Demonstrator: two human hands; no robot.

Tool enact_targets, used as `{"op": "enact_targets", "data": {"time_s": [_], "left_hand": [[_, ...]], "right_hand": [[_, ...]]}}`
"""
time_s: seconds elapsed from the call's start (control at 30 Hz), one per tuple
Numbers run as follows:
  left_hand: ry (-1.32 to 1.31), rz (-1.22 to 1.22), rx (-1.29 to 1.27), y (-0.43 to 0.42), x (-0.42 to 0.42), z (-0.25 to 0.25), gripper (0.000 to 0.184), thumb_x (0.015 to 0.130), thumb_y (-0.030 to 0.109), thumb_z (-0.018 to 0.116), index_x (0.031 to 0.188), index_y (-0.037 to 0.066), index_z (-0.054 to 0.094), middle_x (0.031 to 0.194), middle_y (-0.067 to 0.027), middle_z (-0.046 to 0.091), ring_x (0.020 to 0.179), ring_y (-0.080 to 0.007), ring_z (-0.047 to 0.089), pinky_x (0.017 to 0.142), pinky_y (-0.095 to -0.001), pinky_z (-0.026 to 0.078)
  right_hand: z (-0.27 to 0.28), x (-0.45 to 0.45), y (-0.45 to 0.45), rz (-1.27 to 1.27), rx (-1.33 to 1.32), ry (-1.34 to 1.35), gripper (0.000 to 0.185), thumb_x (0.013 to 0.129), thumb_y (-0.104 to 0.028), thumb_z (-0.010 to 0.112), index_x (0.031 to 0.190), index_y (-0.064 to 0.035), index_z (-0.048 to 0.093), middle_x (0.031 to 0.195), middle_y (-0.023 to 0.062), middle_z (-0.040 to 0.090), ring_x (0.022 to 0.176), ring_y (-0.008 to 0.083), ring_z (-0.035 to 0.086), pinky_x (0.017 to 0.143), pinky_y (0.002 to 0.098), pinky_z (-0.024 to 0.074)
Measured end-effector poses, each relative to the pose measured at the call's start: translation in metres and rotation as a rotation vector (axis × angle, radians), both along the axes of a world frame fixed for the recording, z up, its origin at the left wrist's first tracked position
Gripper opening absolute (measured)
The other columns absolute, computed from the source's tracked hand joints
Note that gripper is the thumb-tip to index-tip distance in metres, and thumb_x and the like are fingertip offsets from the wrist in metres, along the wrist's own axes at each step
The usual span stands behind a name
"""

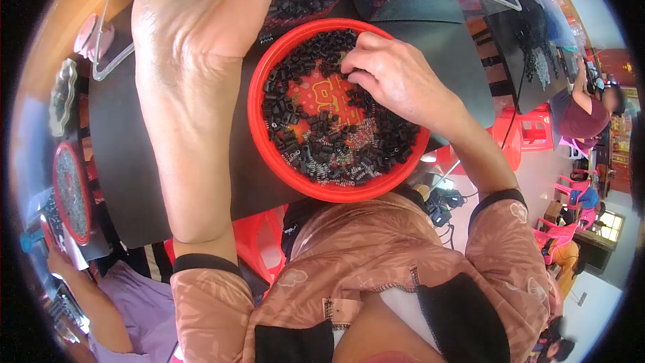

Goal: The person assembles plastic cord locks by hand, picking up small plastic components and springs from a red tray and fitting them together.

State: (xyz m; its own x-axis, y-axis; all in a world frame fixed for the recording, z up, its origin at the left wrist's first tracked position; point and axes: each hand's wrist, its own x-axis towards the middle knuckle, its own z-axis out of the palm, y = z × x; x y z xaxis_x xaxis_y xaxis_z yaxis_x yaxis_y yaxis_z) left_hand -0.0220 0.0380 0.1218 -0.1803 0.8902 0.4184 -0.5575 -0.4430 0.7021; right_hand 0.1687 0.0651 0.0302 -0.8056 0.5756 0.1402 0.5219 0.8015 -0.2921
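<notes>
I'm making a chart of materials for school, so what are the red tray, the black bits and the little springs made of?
Red tray: probably plastic, smooth and glossy, as its thick rim catches the light.
Black bits: likely hard plastic, dark and slightly shiny, though painted metal is possible.
Springs: metal, it seems, as the coils look silvery and bright.

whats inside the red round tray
Small black parts and metal springs, around a patch of patterned base; whatever lies beneath the parts and right hand is hidden.
</notes>
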Motion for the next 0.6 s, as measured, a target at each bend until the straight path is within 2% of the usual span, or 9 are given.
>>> {"op": "enact_targets", "data": {"time_s": [0.07, 0.23, 0.6], "left_hand": [[-0.044, -0.017, 0.004, 0.002, -0.002, -0.002, 0.020, 0.098, 0.012, 0.051, 0.113, 0.000, 0.053, 0.096, -0.0069, 0.061, 0.073, -0.0083, 0.055, 0.059, -0.0182, 0.047], [-0.241, -0.308, -0.115, 0.012, -0.023, -0.005, 0.020, 0.098, 0.010, 0.050, 0.115, 0.000, 0.052, 0.097, -0.0079, 0.061, 0.072, -0.0097, 0.054, 0.058, -0.0189, 0.046], [-0.181, -0.153, -0.250, 0.008, -0.012, 0.006, 0.020, 0.097, 0.012, 0.052, 0.113, 0.001, 0.055, 0.092, -0.0082, 0.062, 0.069, -0.0101, 0.055, 0.058, -0.0183, 0.045]], "right_hand": [[-0.002, -0.002, 0.001, -0.001, 0.003, -0.025, 0.012, 0.078, -0.009, 0.065, 0.089, -0.0041, 0.067, 0.086, 0.0109, 0.058, 0.080, 0.0325, 0.060, 0.070, 0.0422, 0.0475], [-0.001, -0.006, 0.005, 0.024, 0.006, -0.089, 0.014, 0.078, -0.011, 0.066, 0.090, -0.0034, 0.067, 0.086, 0.0112, 0.058, 0.081, 0.0325, 0.061, 0.070, 0.0426, 0.0478], [-0.009, -0.012, 0.013, 0.087, -0.014, -0.020, 0.014, 0.077, -0.013, 0.063, 0.079, -0.0001, 0.060, 0.081, 0.0143, 0.057, 0.077, 0.0337, 0.059, 0.071, 0.0416, 0.0467]]}}
